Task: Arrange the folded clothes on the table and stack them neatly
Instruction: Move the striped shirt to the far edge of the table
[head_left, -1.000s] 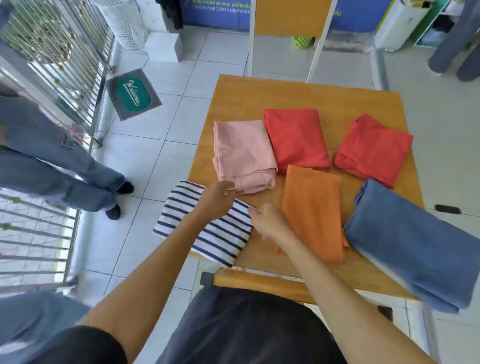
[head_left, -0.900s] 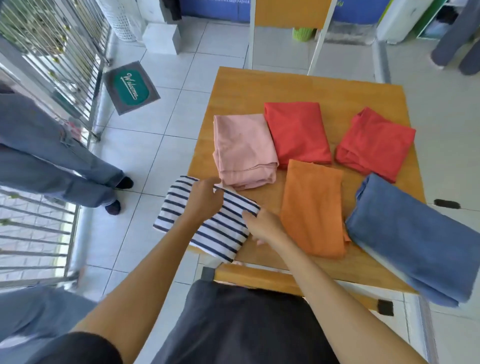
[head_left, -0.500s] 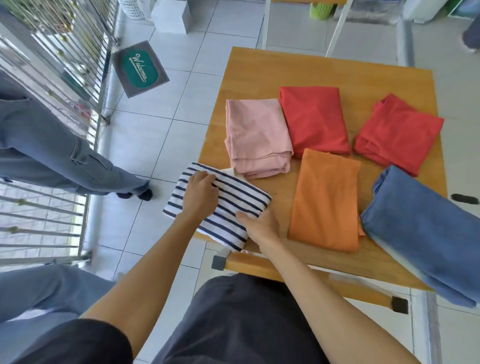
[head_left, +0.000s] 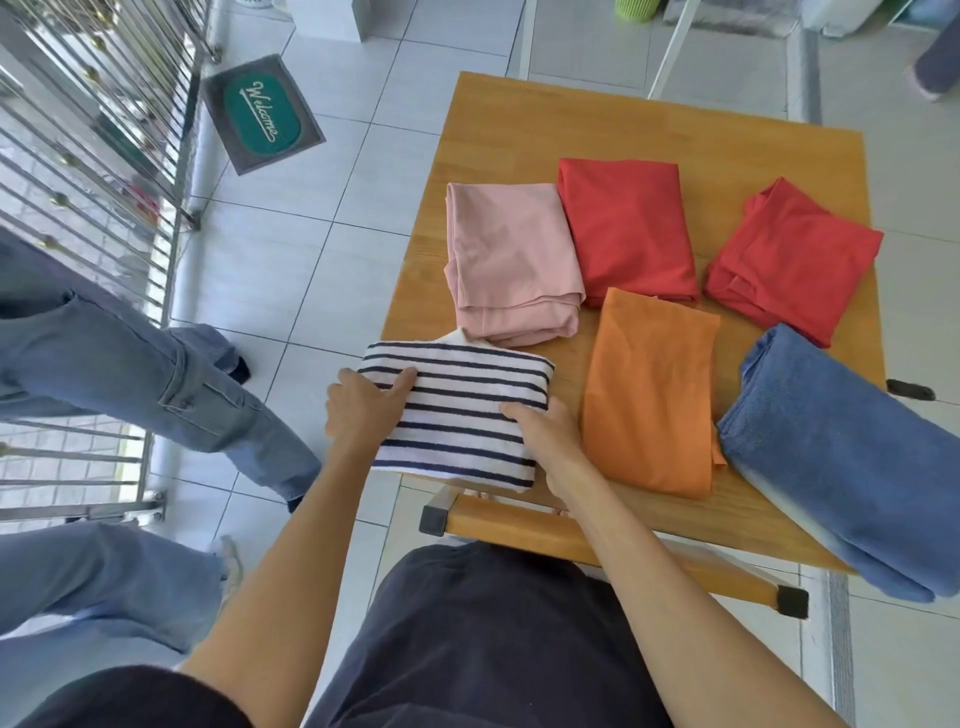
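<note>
Both hands have slid to the sides of the striped top at the table's near-left corner, left hand and right hand fingers grasping its edges, seemingly ready to lift it onto a stack.

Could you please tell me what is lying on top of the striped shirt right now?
Only the hands. The left hand grips the striped shirt's left edge, thumb on top; the right hand holds its right edge. No other garment lies on it. Their fingers underneath are hidden.
</note>
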